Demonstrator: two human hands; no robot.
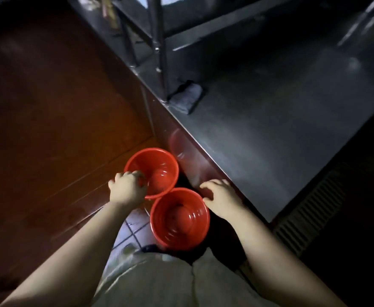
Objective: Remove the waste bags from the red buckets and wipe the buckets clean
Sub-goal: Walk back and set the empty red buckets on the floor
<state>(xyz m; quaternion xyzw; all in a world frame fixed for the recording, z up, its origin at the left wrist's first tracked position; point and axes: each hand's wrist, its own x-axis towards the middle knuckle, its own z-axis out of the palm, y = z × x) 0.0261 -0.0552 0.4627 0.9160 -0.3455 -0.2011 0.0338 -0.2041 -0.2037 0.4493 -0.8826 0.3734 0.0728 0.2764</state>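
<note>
The far red bucket (159, 169) and the near red bucket (179, 218) stand rim to rim on the tiled floor (135, 227), tucked against the steel counter (270, 129). Neither shows a bag, so wiping looks like the step left. The left hand (127, 188) curls its fingers over the far bucket's rim, likely to steady it. The right hand (220, 199), fingers spread, is just beside the near rim, and a grey cloth (187, 97) lies handy on the counter.

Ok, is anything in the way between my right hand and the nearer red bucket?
Nothing visible. The right hand is right at the rim of the nearer red bucket, with no object between them. The steel counter runs close on the hand's other side. The left hand grips the farther bucket by its rim.
</note>
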